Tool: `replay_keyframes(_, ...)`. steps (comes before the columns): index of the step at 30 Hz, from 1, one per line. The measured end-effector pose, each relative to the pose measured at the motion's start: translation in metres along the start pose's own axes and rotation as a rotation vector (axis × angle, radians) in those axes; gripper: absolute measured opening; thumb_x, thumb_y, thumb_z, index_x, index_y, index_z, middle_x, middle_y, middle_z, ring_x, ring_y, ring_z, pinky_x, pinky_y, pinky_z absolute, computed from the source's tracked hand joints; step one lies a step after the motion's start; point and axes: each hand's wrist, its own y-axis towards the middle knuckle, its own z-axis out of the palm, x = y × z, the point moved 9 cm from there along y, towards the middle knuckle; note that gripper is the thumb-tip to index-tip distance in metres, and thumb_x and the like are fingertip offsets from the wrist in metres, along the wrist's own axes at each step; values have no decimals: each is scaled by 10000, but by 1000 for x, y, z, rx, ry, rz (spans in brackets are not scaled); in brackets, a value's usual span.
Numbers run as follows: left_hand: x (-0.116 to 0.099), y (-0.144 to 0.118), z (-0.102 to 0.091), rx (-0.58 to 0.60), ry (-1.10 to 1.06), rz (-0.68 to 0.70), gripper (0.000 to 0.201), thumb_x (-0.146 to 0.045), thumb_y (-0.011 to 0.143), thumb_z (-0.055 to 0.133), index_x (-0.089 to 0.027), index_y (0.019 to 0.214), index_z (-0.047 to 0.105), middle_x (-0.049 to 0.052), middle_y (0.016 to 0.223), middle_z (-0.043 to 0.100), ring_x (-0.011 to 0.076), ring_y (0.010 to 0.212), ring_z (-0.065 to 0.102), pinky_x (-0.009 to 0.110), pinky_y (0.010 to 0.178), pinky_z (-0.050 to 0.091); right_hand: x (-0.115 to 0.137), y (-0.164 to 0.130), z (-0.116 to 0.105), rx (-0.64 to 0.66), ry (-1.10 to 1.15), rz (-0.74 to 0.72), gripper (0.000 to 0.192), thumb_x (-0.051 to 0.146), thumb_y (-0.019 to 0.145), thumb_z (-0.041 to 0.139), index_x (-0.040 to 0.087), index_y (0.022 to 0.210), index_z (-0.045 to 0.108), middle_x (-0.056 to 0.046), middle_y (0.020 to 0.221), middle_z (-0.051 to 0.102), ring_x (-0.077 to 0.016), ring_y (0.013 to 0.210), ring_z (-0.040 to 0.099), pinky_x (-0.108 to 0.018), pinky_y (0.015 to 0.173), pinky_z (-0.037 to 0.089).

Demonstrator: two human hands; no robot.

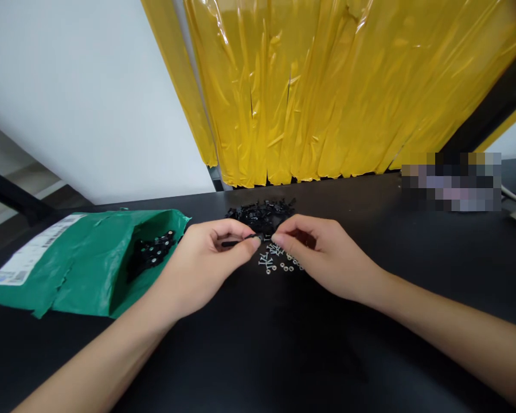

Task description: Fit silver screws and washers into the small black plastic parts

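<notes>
My left hand (pixel 217 252) pinches a small black plastic piece (pixel 231 244) between thumb and fingertips. Close beside it, my right hand (pixel 316 249) is closed in a pinch, its fingertips almost meeting the left ones. What the right fingertips hold, if anything, is too small to make out. Below and between the hands lie loose silver screws (pixel 266 259) and several small washers (pixel 286 268), partly hidden by my right hand. Just beyond the fingertips spreads a heap of small black pieces (pixel 262 212).
At the left, a green plastic mailing bag (pixel 83 258) lies with its mouth open toward my left forearm, with black assembled parts (pixel 152 250) inside. The black tabletop (pixel 258 350) runs back to a yellow plastic curtain (pixel 327 92). A blurred-out object (pixel 456 183) sits at the right.
</notes>
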Motion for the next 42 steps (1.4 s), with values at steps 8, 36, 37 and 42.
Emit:
replay_keyframes(8,24,6,-12,-17,-129,-205,212,-390,795,814,-182,772,782,3,703,705,127,716,614,248,709,490,16,14,38,330,-499,-297,180,201,960,654,234,1063,798,-79,1053,633,-239,1020,601,-391,903,483)
replay_keyframes(36,10,-3,0,32,-98,-122,176,-364,860,770,-197,807,766,-12,719,724,132,665,632,230,629,502,3,7,-12,54,12,-48,245,281,1022,553,259,1171,747,-43,1081,740,-189,947,670,-329,797,511)
replay_keyframes(37,9,-3,2,37,-111,-118,174,-359,858,771,-196,800,761,-14,712,717,127,650,619,223,605,486,2,5,-14,45,29,-44,235,276,1022,558,252,1145,757,-41,1070,738,-182,943,669,-326,804,511)
replay_keyframes(42,1,-8,7,13,-100,-94,185,-356,841,777,-184,785,738,-18,686,688,116,614,576,214,544,428,-10,-3,-19,-40,244,57,152,340,940,723,219,1010,783,-31,1012,784,-183,941,708,-329,867,542)
